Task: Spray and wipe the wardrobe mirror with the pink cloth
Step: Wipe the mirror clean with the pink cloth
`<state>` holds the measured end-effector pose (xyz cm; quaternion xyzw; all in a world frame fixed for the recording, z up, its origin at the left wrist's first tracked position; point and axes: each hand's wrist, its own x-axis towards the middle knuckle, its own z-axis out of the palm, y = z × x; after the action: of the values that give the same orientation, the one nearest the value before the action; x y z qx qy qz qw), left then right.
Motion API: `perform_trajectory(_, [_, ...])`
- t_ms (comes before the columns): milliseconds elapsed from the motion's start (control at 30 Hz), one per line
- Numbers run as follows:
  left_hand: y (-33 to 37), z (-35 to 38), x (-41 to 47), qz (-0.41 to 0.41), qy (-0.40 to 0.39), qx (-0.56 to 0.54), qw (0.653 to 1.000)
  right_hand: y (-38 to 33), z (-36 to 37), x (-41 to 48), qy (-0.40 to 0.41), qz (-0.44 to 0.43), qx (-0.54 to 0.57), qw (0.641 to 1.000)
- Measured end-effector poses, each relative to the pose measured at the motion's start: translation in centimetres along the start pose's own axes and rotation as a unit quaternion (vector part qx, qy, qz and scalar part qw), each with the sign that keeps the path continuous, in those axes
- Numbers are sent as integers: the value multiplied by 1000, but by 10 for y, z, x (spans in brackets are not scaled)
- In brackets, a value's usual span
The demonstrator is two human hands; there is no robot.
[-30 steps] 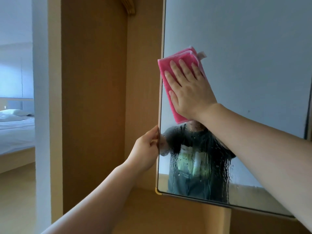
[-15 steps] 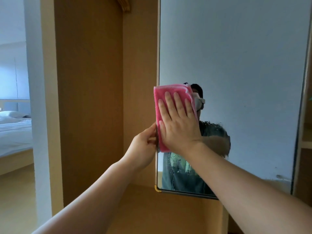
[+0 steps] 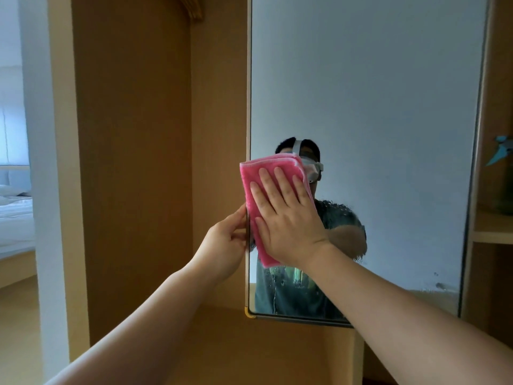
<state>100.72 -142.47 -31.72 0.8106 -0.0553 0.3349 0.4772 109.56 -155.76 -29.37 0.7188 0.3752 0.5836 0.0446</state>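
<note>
The wardrobe mirror (image 3: 374, 93) is a tall door panel with a thin frame, standing ajar in front of me. A folded pink cloth (image 3: 251, 184) lies flat on the glass near its left edge. My right hand (image 3: 288, 218) presses the cloth against the mirror with straight, spread fingers. My left hand (image 3: 224, 245) grips the mirror's left edge just beside the cloth, thumb on the front. Wet streaks and droplets show on the glass below the cloth. No spray bottle is in view.
The open wooden wardrobe (image 3: 133, 162) is left of the mirror door. Wardrobe shelves (image 3: 491, 232) with a blue-green item (image 3: 499, 154) stand at the right. A doorway at far left shows a bed (image 3: 14, 218) with white linen.
The right hand and cloth slid down the left side of the mirror from near the top to mid-height. The left hand kept hold of the mirror edge. The view tilted.
</note>
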Motion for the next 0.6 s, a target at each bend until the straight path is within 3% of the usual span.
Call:
perform_trajectory(233, [-5, -1, 2, -7, 21, 46, 999, 34, -10, 6, 4, -53, -24, 998])
perform_trajectory(600, [5, 2, -3, 4, 53, 86, 995, 106, -34, 31, 9, 17, -59, 998])
